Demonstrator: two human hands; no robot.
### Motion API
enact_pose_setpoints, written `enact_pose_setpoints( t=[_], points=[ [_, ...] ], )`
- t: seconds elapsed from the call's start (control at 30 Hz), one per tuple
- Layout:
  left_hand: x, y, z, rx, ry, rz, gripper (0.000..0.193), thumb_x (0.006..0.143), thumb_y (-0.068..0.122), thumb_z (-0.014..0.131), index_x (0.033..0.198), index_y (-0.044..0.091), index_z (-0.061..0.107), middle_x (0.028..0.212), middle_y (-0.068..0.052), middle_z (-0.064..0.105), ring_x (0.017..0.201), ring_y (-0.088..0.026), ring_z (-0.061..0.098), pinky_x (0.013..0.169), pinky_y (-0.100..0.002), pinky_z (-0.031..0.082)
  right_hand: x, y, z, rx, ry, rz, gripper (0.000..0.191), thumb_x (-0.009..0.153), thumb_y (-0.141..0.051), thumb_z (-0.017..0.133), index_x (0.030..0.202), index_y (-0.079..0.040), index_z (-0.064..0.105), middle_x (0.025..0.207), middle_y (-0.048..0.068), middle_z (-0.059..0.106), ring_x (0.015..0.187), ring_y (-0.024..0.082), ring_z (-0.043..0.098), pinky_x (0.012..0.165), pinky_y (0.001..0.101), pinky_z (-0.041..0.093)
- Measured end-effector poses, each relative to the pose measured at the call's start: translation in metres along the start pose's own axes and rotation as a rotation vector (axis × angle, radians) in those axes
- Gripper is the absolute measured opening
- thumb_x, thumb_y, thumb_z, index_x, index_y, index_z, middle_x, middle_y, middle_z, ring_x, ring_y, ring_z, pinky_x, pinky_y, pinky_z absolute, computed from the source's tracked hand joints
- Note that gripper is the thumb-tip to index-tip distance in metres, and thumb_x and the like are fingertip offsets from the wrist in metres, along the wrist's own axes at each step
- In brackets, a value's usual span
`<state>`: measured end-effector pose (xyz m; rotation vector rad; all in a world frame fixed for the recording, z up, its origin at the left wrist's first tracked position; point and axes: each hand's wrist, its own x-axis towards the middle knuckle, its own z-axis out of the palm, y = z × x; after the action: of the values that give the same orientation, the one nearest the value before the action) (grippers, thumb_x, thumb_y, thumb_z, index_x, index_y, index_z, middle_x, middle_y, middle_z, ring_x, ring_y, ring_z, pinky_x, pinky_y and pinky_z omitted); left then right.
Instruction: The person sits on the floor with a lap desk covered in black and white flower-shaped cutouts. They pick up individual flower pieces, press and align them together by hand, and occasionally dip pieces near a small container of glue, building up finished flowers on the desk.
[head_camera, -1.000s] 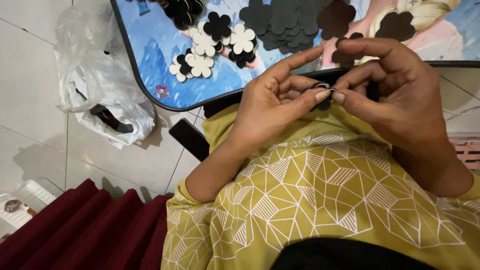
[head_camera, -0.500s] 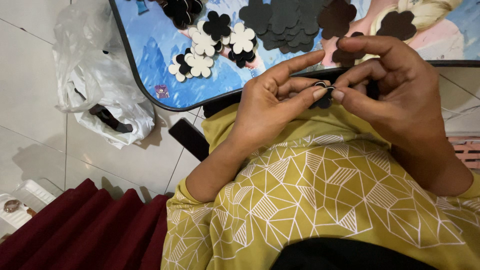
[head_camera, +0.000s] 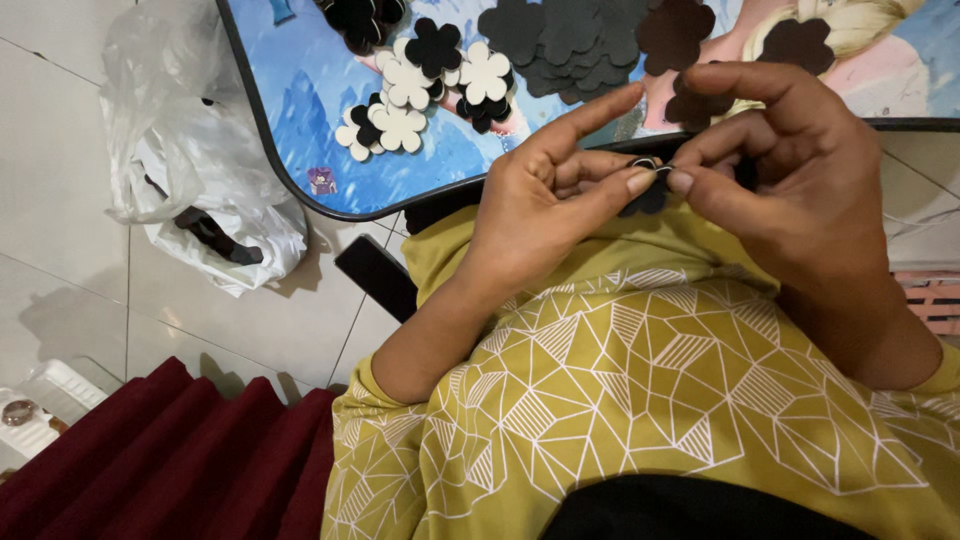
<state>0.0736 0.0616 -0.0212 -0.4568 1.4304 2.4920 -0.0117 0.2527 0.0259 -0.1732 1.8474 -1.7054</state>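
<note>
**Both hands pinched one dark flower cutout above the lap**

Left hand and right hand met fingertip to fingertip, each gripping the same small black flower-shaped piece; the pinch at its edge looked suited to fine work on so thin a thing, with a pale bit at the fingertips too small to make out. Below the hands lay the yellow patterned shirt. Just beyond them sat the low table with a blue picture top, where white and black flower cutouts and a grey stack lay within easy reach. Farther to the left hand's side, a clear plastic bag rested on the tiled floor, with dark red fabric nearer the person
</note>
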Motion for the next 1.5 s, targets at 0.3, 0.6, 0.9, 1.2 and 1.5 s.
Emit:
enact_pose_setpoints(
  t=[0.3,0.6,0.9,1.2,1.5],
  points=[
    [0.001,0.000,-0.005,-0.064,-0.006,0.012,0.063,0.105,0.005,0.072,0.161,0.002,0.043,0.103,-0.005,0.076,0.093,-0.004,0.068,0.089,-0.021,0.057,0.004,-0.001,0.000,0.032,0.084,-0.018,0.051,0.090,0.013,0.069,0.139,0.004,0.055,0.136,0.008,0.064,0.096,0.007,0.069,0.078,0.0184,0.054],
    [-0.003,0.008,0.000,-0.101,-0.055,-0.051,0.073,0.098,-0.004,0.075,0.162,0.004,0.041,0.099,-0.003,0.072,0.085,-0.003,0.064,0.077,-0.019,0.052,0.008,-0.003,0.001,-0.007,0.077,-0.042,0.051,0.091,0.014,0.067,0.140,0.005,0.054,0.145,0.010,0.061,0.095,0.006,0.069,0.082,0.0179,0.055],
    [-0.002,0.004,0.000,-0.048,-0.039,-0.030,0.069,0.098,-0.004,0.076,0.160,0.003,0.046,0.089,0.000,0.070,0.083,-0.001,0.059,0.076,-0.016,0.048,0.007,0.005,-0.003,0.021,0.080,-0.029,0.054,0.090,0.014,0.067,0.142,0.004,0.053,0.130,0.009,0.065,0.093,0.006,0.069,0.080,0.0174,0.054],
    [0.003,0.000,-0.005,0.044,-0.040,0.008,0.062,0.098,-0.002,0.075,0.154,0.002,0.050,0.096,0.000,0.071,0.088,-0.003,0.064,0.081,-0.018,0.052,0.007,0.007,-0.004,0.048,0.058,-0.008,0.059,0.091,0.013,0.070,0.146,0.004,0.052,0.117,0.004,0.068,0.092,0.007,0.069,0.080,0.0190,0.053],
    [0.001,0.004,0.000,0.049,-0.011,-0.017,0.063,0.097,-0.001,0.072,0.155,0.004,0.048,0.100,0.000,0.072,0.090,-0.005,0.068,0.081,-0.020,0.056,0.002,0.002,0.002,-0.053,-0.022,-0.057,0.073,0.085,0.007,0.078,0.150,0.002,0.046,0.112,0.006,0.068,0.099,0.008,0.064,0.083,0.0198,0.053]
  ],
)
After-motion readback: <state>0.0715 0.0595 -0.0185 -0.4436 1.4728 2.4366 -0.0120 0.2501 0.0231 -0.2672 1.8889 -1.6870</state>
